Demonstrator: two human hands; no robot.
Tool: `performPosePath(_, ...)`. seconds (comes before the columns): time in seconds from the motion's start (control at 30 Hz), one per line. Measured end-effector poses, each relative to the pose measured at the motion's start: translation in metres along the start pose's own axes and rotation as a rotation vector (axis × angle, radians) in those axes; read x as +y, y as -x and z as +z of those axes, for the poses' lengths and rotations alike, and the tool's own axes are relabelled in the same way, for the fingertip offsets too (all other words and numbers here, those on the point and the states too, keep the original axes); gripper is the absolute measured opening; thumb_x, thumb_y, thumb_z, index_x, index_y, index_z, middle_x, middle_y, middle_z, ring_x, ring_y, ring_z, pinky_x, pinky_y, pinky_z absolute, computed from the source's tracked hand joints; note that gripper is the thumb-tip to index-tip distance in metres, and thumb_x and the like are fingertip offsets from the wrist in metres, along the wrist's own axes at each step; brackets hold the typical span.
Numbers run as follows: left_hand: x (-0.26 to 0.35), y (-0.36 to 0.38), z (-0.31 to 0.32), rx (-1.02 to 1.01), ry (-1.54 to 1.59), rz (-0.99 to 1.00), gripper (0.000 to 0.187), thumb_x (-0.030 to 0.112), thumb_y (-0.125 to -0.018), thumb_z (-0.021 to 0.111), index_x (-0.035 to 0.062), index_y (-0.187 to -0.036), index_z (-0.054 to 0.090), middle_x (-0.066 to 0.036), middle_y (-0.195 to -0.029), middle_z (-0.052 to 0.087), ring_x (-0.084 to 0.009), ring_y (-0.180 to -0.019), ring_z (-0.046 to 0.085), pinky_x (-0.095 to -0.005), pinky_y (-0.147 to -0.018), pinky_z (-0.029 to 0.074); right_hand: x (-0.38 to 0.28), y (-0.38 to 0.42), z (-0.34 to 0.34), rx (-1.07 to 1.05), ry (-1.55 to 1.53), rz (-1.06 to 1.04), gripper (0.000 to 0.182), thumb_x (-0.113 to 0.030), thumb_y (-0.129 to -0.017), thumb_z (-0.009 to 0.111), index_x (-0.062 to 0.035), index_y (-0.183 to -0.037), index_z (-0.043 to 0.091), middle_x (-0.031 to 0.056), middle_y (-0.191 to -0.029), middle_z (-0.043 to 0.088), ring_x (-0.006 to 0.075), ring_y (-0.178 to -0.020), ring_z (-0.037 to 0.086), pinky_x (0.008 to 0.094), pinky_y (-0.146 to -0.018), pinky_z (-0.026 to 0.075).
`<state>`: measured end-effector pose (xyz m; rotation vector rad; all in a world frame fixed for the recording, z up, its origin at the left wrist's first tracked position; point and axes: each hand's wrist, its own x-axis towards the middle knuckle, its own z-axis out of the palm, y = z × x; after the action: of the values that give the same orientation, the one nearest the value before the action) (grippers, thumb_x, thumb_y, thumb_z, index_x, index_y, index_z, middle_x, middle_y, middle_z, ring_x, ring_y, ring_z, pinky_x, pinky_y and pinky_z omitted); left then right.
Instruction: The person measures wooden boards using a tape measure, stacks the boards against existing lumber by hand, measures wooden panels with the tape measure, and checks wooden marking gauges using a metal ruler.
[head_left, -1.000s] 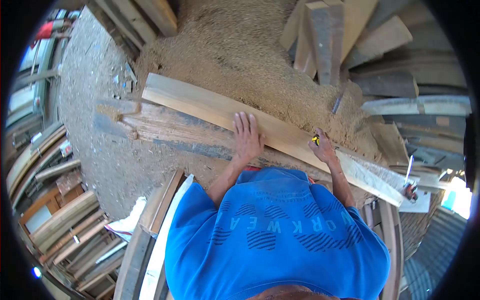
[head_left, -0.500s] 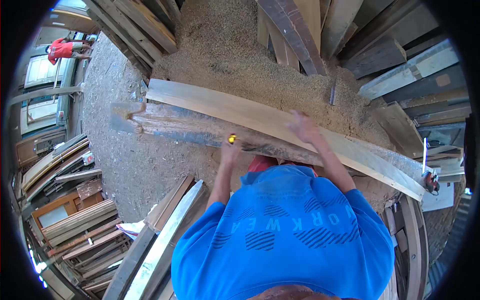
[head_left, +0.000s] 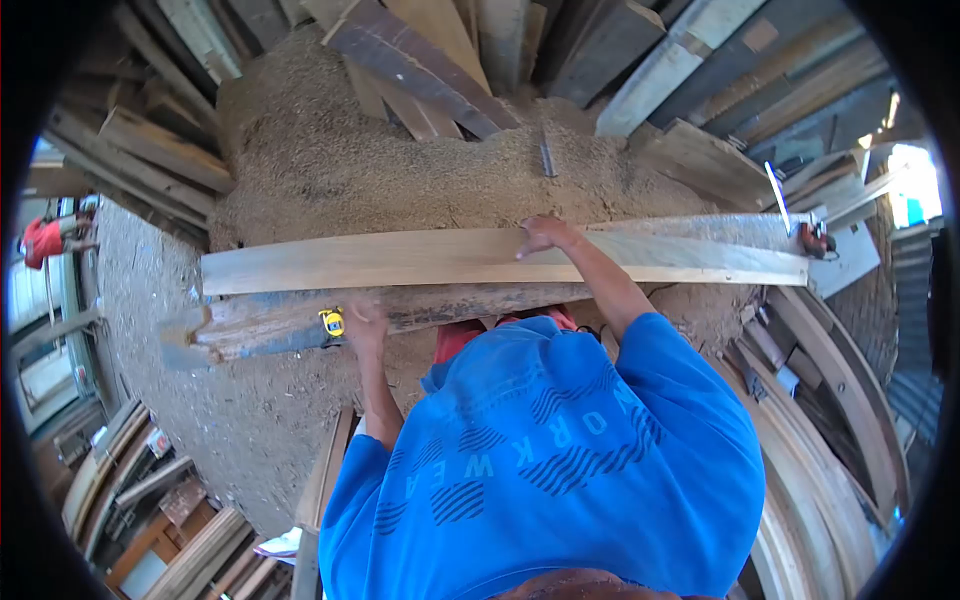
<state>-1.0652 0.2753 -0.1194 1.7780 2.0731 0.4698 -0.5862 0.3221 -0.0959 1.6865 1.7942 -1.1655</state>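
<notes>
A long pale wooden board (head_left: 400, 258) lies lengthwise across the view in front of me. My right hand (head_left: 548, 235) grips its far edge near the middle, with the thumb over the top face. Closer to me, and roughly parallel, is a dark, weathered plank (head_left: 265, 325). A yellow-and-black tape measure (head_left: 331, 322) is at that plank, left of centre. My left hand (head_left: 365, 325) is just right of it, smeared by motion; whether its fingers touch the tape measure cannot be made out.
Sawdust (head_left: 330, 150) covers the ground beyond the board. Timber planks (head_left: 420, 65) lean along the far side. A red-and-black power tool (head_left: 817, 240) sits by the board's right end. Stacked lumber (head_left: 815, 480) is at right. A person in red (head_left: 45, 242) is far left.
The view has turned. The pale board has swung from a slant across the dark plank to nearly parallel. My right hand has closed on its edge; my left hand and the tape measure have moved left.
</notes>
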Motion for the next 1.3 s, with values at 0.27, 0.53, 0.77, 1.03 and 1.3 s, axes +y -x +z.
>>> performPosePath(0.27,0.119,0.026,0.058,-0.569,1.203,-0.877,0.056,0.048,-0.083,0.075,0.0089,-0.117,0.053,-0.012,-0.095,0.061,-0.0217,-0.078,0.062,-0.0366,-0.067,0.055,0.005,-0.018,0.025,0.114,-0.019,-0.095,0.08,-0.056,-0.063,0.082,-0.0049,-0.122,0.064,0.0192,-0.122,0.065,0.0365,-0.116,0.061,0.048,-0.099,0.046)
performPosePath(0.53,0.16,-0.015,0.038,-0.396,1.219,-1.119,0.109,0.071,-0.07,0.074,0.0134,-0.15,0.027,-0.023,-0.147,0.033,-0.0465,-0.138,0.026,-0.0578,-0.113,0.024,-0.021,0.005,0.002,0.05,-0.076,0.1,0.072,-0.046,-0.064,0.087,-0.0109,-0.123,0.066,0.017,-0.13,0.061,0.039,-0.125,0.053,0.0489,-0.099,0.045)
performPosePath(0.77,0.191,-0.047,0.018,-0.379,1.069,-1.125,0.12,0.076,-0.064,0.073,0.0125,-0.153,0.024,-0.019,-0.156,0.027,-0.0464,-0.143,0.021,-0.0729,-0.109,0.009,-0.044,0.07,-0.009,0.261,-0.12,0.157,0.085,-0.041,-0.063,0.089,0.0044,-0.127,0.056,0.0227,-0.13,0.057,0.0398,-0.126,0.05,0.0463,-0.103,0.042)
performPosePath(1.03,0.188,-0.04,0.051,-0.369,0.966,-1.037,0.095,0.057,-0.075,0.077,0.0084,-0.146,0.037,-0.016,-0.149,0.039,-0.0454,-0.134,0.038,-0.076,-0.102,0.023,-0.054,0.104,0.008,0.434,-0.097,0.085,0.075,-0.033,-0.063,0.086,0.0036,-0.122,0.058,0.0234,-0.123,0.059,0.0384,-0.12,0.054,0.0491,-0.099,0.044)
performPosePath(1.3,0.199,-0.038,0.038,-0.377,0.877,-1.045,0.075,0.048,-0.08,0.068,0.0115,-0.141,0.042,-0.015,-0.143,0.044,-0.0418,-0.131,0.042,-0.0727,-0.104,0.023,0.003,0.169,-0.01,0.519,-0.339,0.232,0.063,-0.045,-0.075,0.076,-0.0085,-0.123,0.06,0.0198,-0.127,0.057,0.0409,-0.122,0.053,0.0522,-0.101,0.042)
